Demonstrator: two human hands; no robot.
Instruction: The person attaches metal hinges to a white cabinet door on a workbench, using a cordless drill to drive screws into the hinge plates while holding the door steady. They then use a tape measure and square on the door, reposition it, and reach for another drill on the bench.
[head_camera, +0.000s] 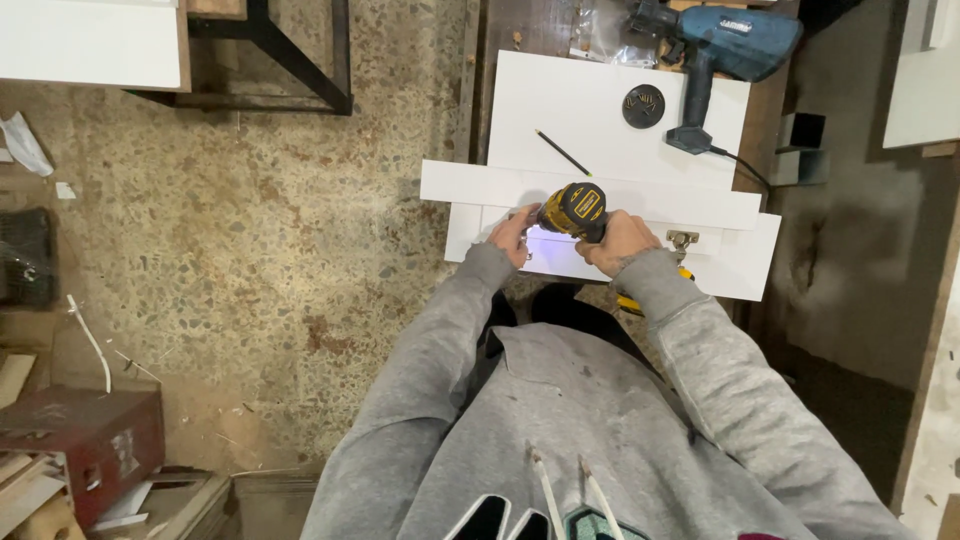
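Speckled terrazzo workshop floor (280, 250), dusty; dark wooden bench at upper right carrying stacked white panels.

Right hand (618, 243): wrapped closed around grip of yellow-and-black cordless drill-driver (575, 210), nose pointed down at white flat cabinet panel (740, 262), work light glowing on the surface beneath.
Left hand (512, 235): fingers curled, pressed onto panel edge just beside the drill, steadying.
Drill-driver: judged moderately heavy, rigid, rubbery grip not slippery; best taken at the handle, as held.
Cabinet panel: judged stiff, light for its spread, smooth and liable to slide; painted face likely to scratch; best held at edges.
Small metal hinge (683, 240): on panel, near right hand.
Long white board strip (480, 184): laid across, behind the drill.
Black pencil (562, 152): loose on rear white panel.
Round black disc (643, 106): further back.
Blue corded power tool (728, 45): standing at the far end.
Red box (90, 440): lower left floor; contents not discernible.
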